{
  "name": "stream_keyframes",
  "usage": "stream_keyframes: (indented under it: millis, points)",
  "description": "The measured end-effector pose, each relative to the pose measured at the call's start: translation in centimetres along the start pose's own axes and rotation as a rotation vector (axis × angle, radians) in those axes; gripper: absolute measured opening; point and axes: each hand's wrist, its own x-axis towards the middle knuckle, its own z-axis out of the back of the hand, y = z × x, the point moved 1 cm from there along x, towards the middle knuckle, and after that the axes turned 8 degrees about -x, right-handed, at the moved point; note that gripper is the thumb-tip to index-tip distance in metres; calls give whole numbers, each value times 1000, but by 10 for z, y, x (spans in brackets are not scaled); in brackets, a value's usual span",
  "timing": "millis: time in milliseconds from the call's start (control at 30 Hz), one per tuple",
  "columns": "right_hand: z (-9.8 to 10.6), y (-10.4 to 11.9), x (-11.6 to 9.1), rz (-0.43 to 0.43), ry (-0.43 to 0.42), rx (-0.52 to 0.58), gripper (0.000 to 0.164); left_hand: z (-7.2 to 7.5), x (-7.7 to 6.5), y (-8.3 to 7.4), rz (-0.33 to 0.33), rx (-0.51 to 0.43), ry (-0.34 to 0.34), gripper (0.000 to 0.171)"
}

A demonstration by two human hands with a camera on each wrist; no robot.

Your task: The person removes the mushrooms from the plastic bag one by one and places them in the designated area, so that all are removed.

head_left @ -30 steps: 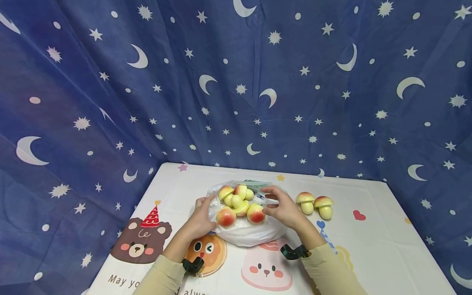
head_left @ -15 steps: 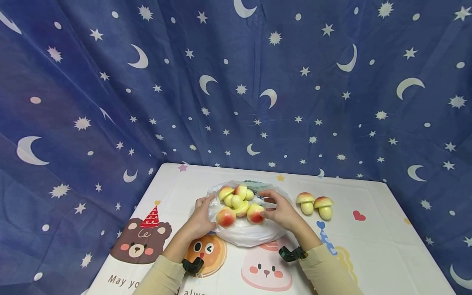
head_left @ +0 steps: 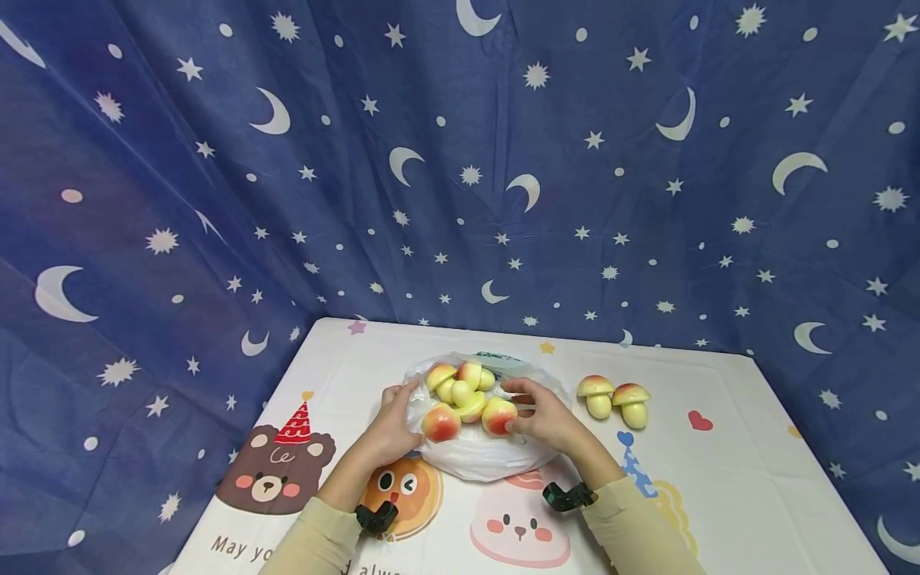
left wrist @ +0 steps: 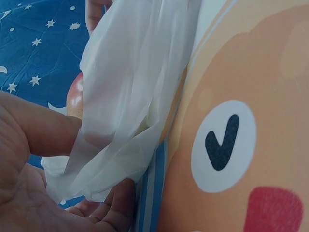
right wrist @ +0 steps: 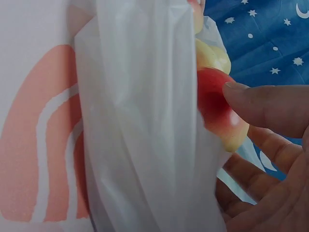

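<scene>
A white plastic bag (head_left: 489,459) lies with its mouth spread, and several toy mushrooms (head_left: 441,422) with red and yellow caps sit in it. My left hand (head_left: 391,427) grips the bag's left rim; in the left wrist view its thumb lies over the plastic (left wrist: 120,96) and the fingers curl beneath. My right hand (head_left: 549,415) is at the right side of the bag, its thumb on the red cap of the rightmost mushroom (right wrist: 215,99). The other fingers bend behind that mushroom, partly hidden by the bag.
Two more toy mushrooms (head_left: 595,395) lie on the table to the right of the bag. The white tablecloth (head_left: 747,471) carries printed cartoon figures, and a blue curtain (head_left: 460,160) with moons and stars hangs behind the table.
My right hand has shifted slightly left and its thumb has come onto the rightmost mushroom in the bag; the bag's right rim has dropped back. The left hand keeps its place.
</scene>
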Motion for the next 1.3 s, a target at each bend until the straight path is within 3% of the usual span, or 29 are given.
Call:
stream_keyframes:
  millis: [233, 800, 1300]
  points:
    - [-2, 0, 1, -14, -8, -10, 68, -1, 0, -1, 3, 3, -1, 103]
    - [1, -2, 3, 5, -58, -111, 46, 0, 0, -3, -1, 0, 1, 102]
    - [6, 2, -1, -24, -100, -82, 43, 0, 0, 0, 3, 4, 4, 103]
